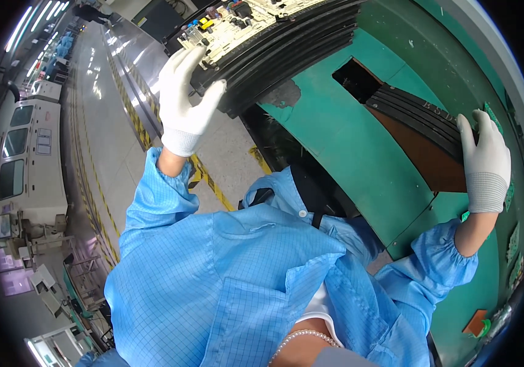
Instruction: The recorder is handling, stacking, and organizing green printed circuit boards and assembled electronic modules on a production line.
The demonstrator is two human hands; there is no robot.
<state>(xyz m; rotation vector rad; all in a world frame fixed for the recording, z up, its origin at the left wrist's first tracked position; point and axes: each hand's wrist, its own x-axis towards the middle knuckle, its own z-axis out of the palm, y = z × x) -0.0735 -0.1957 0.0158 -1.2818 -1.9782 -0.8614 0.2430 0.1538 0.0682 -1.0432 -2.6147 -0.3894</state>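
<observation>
My left hand, in a white glove, is raised with thumb and fingers spread, holding nothing. It is beside the left end of a stack of black trays; whether it touches them I cannot tell. On top of that stack lies a pale board crowded with small components. My right hand, also gloved in white, is at the right end of a second, lower pile of black trays. Its thumb and fingers are extended and apart, with the fingertips by the pile's end.
Both piles are on a green work surface; a brown panel runs along the lower pile. Small green circuit boards line the right edge. At left, beyond yellow-black floor tape, stands a long white machine.
</observation>
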